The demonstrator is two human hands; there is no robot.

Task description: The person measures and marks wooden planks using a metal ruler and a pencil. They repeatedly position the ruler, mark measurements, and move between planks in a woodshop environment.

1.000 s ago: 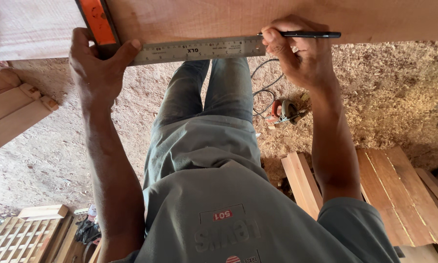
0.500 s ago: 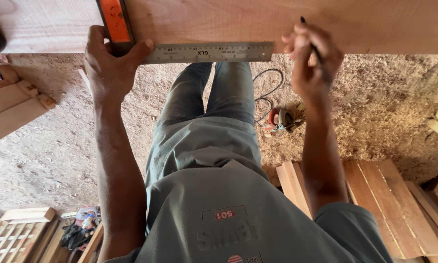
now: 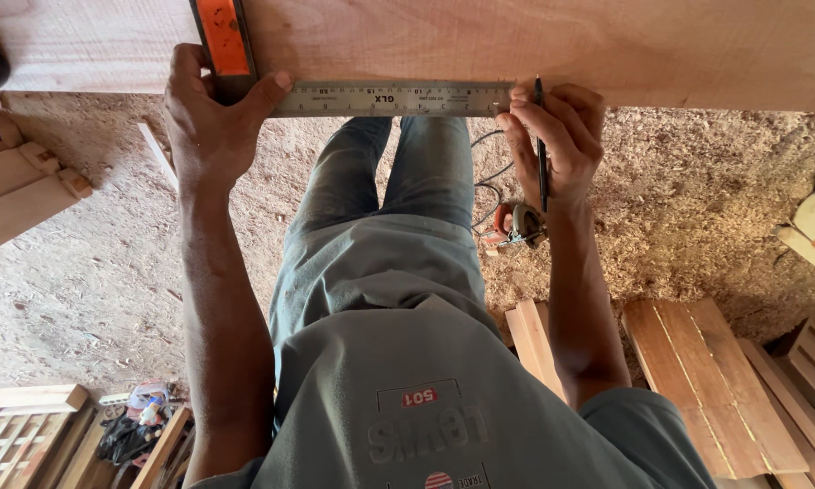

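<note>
A wide wooden board (image 3: 552,45) runs across the top of the view. A try square lies on it: its orange and black stock (image 3: 224,45) crosses the board and its steel ruler blade (image 3: 389,98) follows the board's near edge. My left hand (image 3: 210,122) presses on the stock where it meets the blade. My right hand (image 3: 552,136) sits at the blade's right end and holds a black pencil (image 3: 540,136) upright, tip on the board.
The floor (image 3: 697,199) is covered in sawdust. A small power tool (image 3: 516,225) with a black cable lies on it by my legs. Wooden planks (image 3: 706,380) lie at the right, boards (image 3: 18,190) at the left, a slatted frame (image 3: 9,444) bottom left.
My right hand turned the pencil from lying along the board to upright and slid left to the blade's end. My left hand stayed on the square's stock.
</note>
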